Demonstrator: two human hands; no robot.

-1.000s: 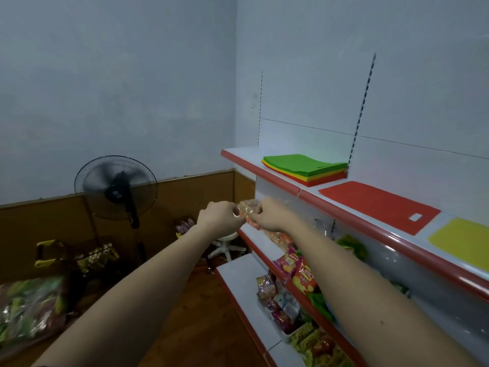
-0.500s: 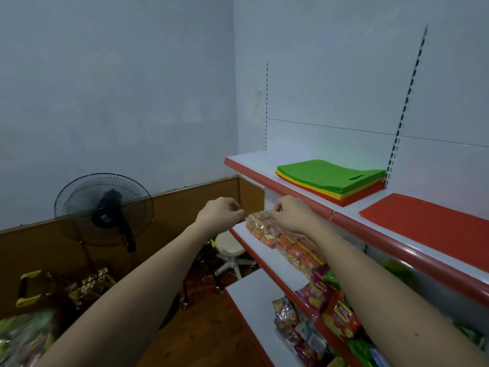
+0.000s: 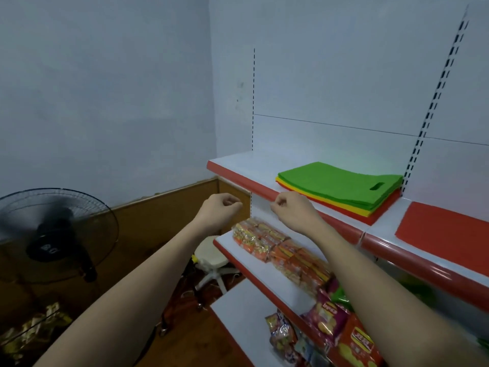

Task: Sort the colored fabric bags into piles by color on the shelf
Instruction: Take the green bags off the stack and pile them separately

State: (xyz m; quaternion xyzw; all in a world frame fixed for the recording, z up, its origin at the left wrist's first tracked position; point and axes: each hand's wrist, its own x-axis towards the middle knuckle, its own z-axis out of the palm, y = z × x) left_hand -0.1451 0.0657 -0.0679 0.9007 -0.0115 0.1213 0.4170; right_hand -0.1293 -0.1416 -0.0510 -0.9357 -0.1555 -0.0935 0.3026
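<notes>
- Bags of coloured fabric lie in a mixed stack on the top shelf, just inside its red front edge and up against the slotted upright at the back; green is on top, yellow and red layers show beneath, so this heap looks like the unsorted supply.
- One red bag lies flat by itself further right along the same shelf, well apart from the stack, which I take to be the start of a red pile, spaced off to leave room for each colour.
- Right hand hangs in front of the shelf's front edge, just beside the stack's near corner, fingers curled and empty.
- Left hand is level with it, off the shelf's left end, also curled on nothing.
- Both seem poised to lift the green bag.
- Snack packets fill the lower shelves; a fan stands at left.
</notes>
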